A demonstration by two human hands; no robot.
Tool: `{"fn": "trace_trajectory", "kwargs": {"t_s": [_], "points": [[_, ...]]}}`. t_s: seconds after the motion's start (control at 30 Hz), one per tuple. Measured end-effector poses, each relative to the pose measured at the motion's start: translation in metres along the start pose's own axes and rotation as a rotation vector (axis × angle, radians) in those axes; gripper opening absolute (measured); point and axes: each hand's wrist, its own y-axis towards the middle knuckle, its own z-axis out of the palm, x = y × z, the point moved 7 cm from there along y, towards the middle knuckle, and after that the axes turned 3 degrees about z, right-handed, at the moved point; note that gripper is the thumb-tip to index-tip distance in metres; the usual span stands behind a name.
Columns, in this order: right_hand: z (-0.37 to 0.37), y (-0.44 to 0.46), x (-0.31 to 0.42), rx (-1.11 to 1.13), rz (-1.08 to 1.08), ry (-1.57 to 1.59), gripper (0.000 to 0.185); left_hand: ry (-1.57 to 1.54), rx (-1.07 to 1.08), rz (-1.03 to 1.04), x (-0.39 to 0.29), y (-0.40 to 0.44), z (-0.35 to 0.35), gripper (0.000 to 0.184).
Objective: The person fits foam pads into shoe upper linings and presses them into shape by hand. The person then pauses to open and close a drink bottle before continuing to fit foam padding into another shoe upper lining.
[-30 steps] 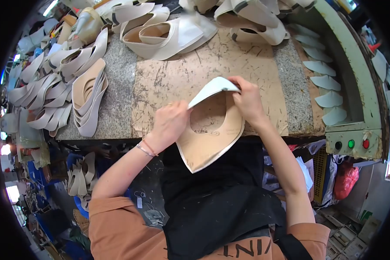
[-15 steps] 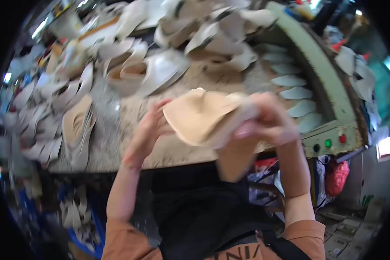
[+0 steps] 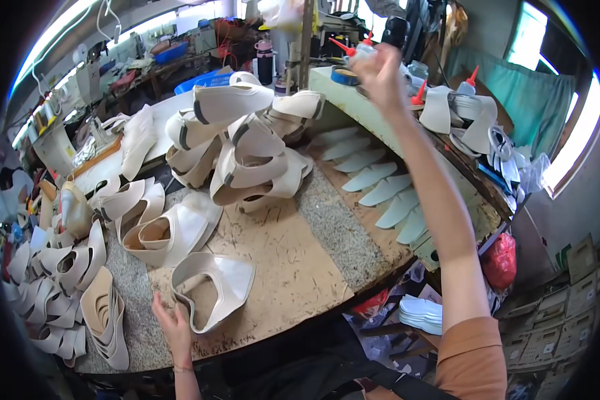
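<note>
A cream, ring-shaped shoe upper (image 3: 230,293) lies on the brown board (image 3: 293,267), its smooth outer face up. Just left of it is my left hand (image 3: 173,328), fingers apart, beside the upper's edge. My right arm reaches far forward to the green machine top. There my right hand (image 3: 379,70) is closed around a small bottle with red nozzles (image 3: 363,48) at it; whether it is one bottle or two cannot be made out. Several pale curved pieces (image 3: 370,177) lie in a row on the right of the bench.
Stacked uppers (image 3: 253,160) stand at the bench's back, nested ones (image 3: 103,320) at the left. More uppers (image 3: 470,117) and red-tipped bottles (image 3: 472,75) sit on the green machine (image 3: 353,100). A red bag (image 3: 499,260) hangs below right.
The upper has gone from my hands onto the board, turned over. My right hand has moved far forward to the red-tipped bottles. The view has swung up and right.
</note>
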Motion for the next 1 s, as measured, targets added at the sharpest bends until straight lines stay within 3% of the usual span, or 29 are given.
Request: {"fn": "trace_trajectory", "kwargs": {"t_s": [0.03, 0.07, 0.1, 0.13, 0.2, 0.27, 0.3, 0.33, 0.4, 0.43, 0.53, 0.6, 0.63, 0.7, 0.73, 0.77, 0.8, 0.83, 0.87, 0.9, 1.0], "points": [[-0.014, 0.04, -0.034, -0.216, -0.163, -0.296, 0.076, 0.108, -0.066, 0.043, -0.024, -0.006, -0.014, 0.045], [-0.026, 0.068, -0.05, -0.293, -0.024, -0.474, 0.082, 0.216, -0.134, 0.083, -0.044, -0.012, -0.025, 0.047], [-0.034, 0.09, -0.066, -0.392, -0.033, -0.622, 0.093, 0.242, -0.146, 0.111, -0.053, -0.018, -0.031, 0.045], [-0.038, 0.114, -0.096, -0.365, 0.038, -0.688, 0.106, 0.269, -0.16, 0.135, -0.06, -0.026, -0.035, 0.044], [-0.037, 0.132, -0.131, -0.26, 0.279, -0.684, 0.113, 0.262, -0.139, 0.128, -0.068, -0.036, -0.044, 0.039], [-0.028, 0.132, -0.169, -0.165, 0.419, -0.615, 0.114, 0.188, -0.071, 0.065, -0.071, -0.044, -0.048, 0.032], [-0.026, 0.135, -0.19, -0.121, 0.415, -0.77, 0.111, 0.126, -0.075, 0.047, -0.074, -0.047, -0.047, 0.025], [-0.029, 0.126, -0.182, -0.157, 0.442, -0.789, 0.103, 0.166, -0.067, 0.107, -0.085, -0.049, -0.045, 0.025], [-0.026, 0.118, -0.153, -0.2, 0.282, -0.852, 0.094, 0.255, -0.039, 0.225, -0.112, -0.049, -0.037, 0.024], [-0.027, 0.111, -0.135, -0.194, 0.236, -0.797, 0.091, 0.149, -0.066, 0.204, -0.128, -0.044, -0.029, 0.018], [-0.026, 0.078, -0.05, -0.161, 0.09, -0.555, 0.08, -0.091, 0.127, 0.334, -0.181, -0.02, 0.018, 0.026], [-0.012, 0.043, -0.011, 0.087, 0.101, -0.244, 0.062, -0.118, 0.236, 0.555, -0.234, -0.001, 0.057, 0.036], [-0.001, 0.014, 0.023, 0.242, 0.041, -0.005, 0.063, -0.192, 0.272, 0.622, -0.258, 0.009, 0.078, 0.052], [0.019, -0.057, 0.077, 0.529, 0.28, 0.28, 0.057, -0.336, 0.32, 0.589, -0.293, 0.025, 0.113, 0.089], [0.029, -0.095, 0.103, 0.741, 0.481, 0.552, 0.058, -0.431, 0.36, 0.568, -0.302, 0.031, 0.127, 0.097], [0.035, -0.127, 0.118, 0.775, 0.511, 0.695, 0.064, -0.327, 0.267, 0.776, -0.311, 0.036, 0.132, 0.096], [0.031, -0.149, 0.143, 0.708, 0.327, 0.75, 0.07, -0.292, 0.244, 0.815, -0.306, 0.036, 0.13, 0.088], [0.03, -0.163, 0.156, 0.872, 0.217, 0.441, 0.078, -0.385, 0.325, 0.703, -0.292, 0.025, 0.128, 0.08], [0.03, -0.163, 0.164, 1.009, 0.228, 0.373, 0.087, -0.488, 0.391, 0.558, -0.276, 0.012, 0.122, 0.073], [0.027, -0.162, 0.175, 0.998, 0.383, 0.438, 0.095, -0.526, 0.401, 0.463, -0.263, -0.002, 0.108, 0.065], [0.04, -0.192, 0.224, 1.123, 0.215, 0.357, 0.085, -0.268, 0.22, 0.298, -0.237, -0.036, 0.049, 0.069]]}}
